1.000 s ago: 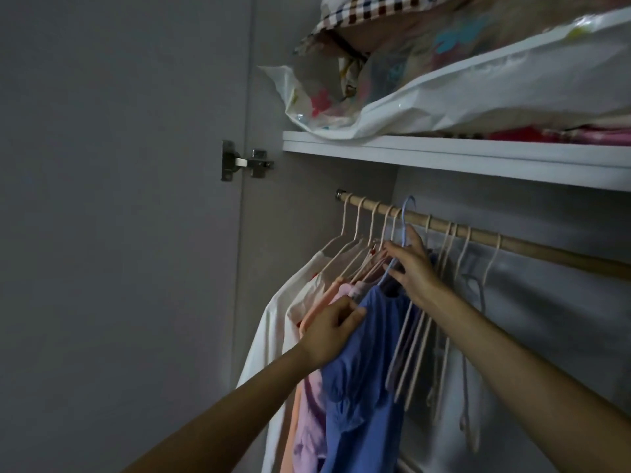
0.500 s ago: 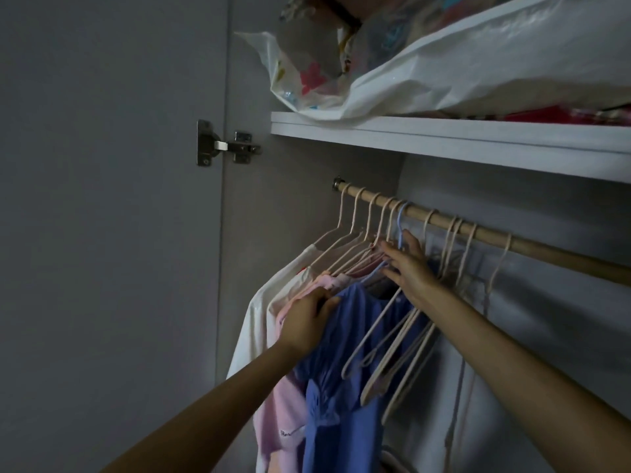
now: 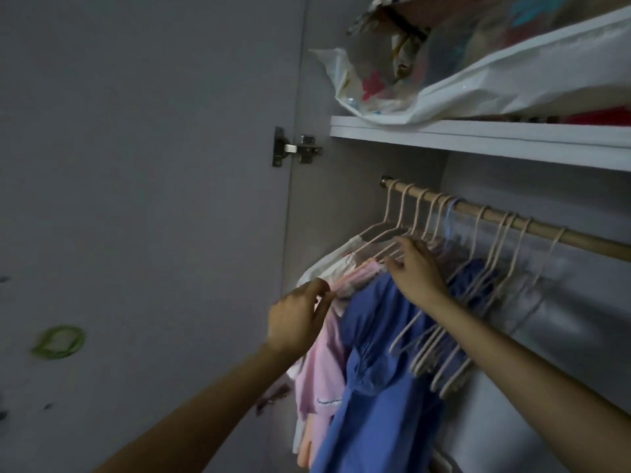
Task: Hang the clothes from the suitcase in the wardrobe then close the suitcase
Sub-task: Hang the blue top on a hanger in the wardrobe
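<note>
The wardrobe [image 3: 341,199] stands open, its door swung out toward nine o'clock, and a white shelf [image 3: 478,141] crosses the upper part with a bulging plastic storage bag [image 3: 478,80] resting on it. Below the shelf the wooden rail [image 3: 546,230] runs from about twelve o'clock down toward three o'clock.

The hung clothes crowd the rail's nine-o'clock end: a white garment [image 3: 327,268], a pink garment [image 3: 321,370], and nearest the viewer the blue garment [image 3: 375,387], which hangs from a blue hanger [image 3: 450,213] already hooked over the rail. Toward three o'clock a bunch of empty hangers [image 3: 444,356] dangles, tilted and tangled together. The suitcase is out of view.

The step in hand looks like settling the blue garment in place. The right hand [image 3: 416,274] lies with its grip released, fingers spread across the necks of the hangers just above the blue collar. The left hand [image 3: 297,315] is loosely curled at the pink shoulder seam; whether it pinches cloth I cannot tell.

To do it well, I would check that the blue hook sits fully over the rail, then push the clothed hangers toward nine o'clock with the flat of the right hand. The left hand should smooth the blue shoulders square on the hanger so nothing slides off. Keeping the empty hangers apart will leave one ready for the next garment.
</note>
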